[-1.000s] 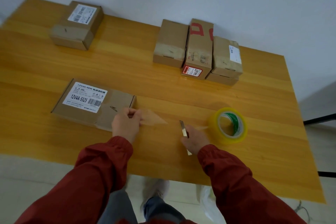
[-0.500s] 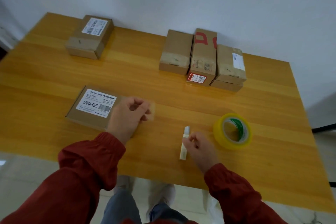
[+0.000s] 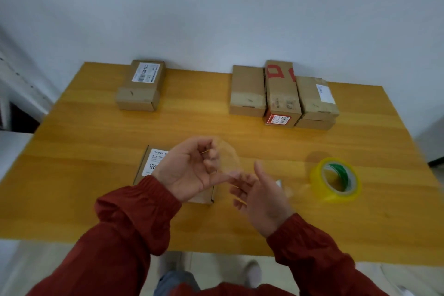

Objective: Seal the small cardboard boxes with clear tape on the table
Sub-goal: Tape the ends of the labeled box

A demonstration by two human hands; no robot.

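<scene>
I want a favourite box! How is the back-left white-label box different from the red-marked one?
The brown cardboard box with the white label sits alone; the brown cardboard box with red marks stands between two others. The first's label is white; the second's sticker is red. Both are closed.

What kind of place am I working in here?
Probably a plain office or small packing room: a wooden table against a bare white wall, small cardboard boxes on it, and a roll of clear tape.
</scene>
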